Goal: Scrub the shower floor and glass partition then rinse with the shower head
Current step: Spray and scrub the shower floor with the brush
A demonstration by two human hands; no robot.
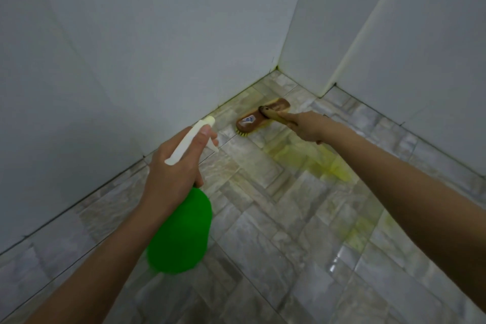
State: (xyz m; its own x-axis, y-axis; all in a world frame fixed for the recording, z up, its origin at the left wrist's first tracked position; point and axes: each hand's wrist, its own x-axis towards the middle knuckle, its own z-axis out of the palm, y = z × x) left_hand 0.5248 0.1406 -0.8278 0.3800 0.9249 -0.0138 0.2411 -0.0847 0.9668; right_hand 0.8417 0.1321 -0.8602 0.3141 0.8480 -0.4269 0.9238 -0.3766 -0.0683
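Along the left and upper part of the frame runs a pale tiled wall, meeting the shower floor in a grout line that slants up toward the corner at centre. Left of centre, the left hand is closed around the neck of a green spray bottle, its cream trigger head pointing toward the wall base; one finger lies along the top of the head, and I cannot tell whether the trigger is being squeezed. The bottle hangs above the floor, not resting on it.

Just right of centre, near the corner, a brown scrub brush sits bristles-down on the floor tiles, yellow bristles showing at its lower edge. The right hand is wrapped tight on the brush's handle, the arm stretching in from the lower right. Below and right of the brush, a patch of yellow-green cleaner spreads across the tiles, with a fainter patch further toward the lower right. A second wall closes the right side. No glass partition or shower head is in view.

The floor work looks to be at an early stage. The wet, glossy tiles probably make slipping the main hazard, especially with the person leaning forward and both hands occupied. A stray spray could hit the right hand, and pushing hard into the corner may knock knuckles against the wall.
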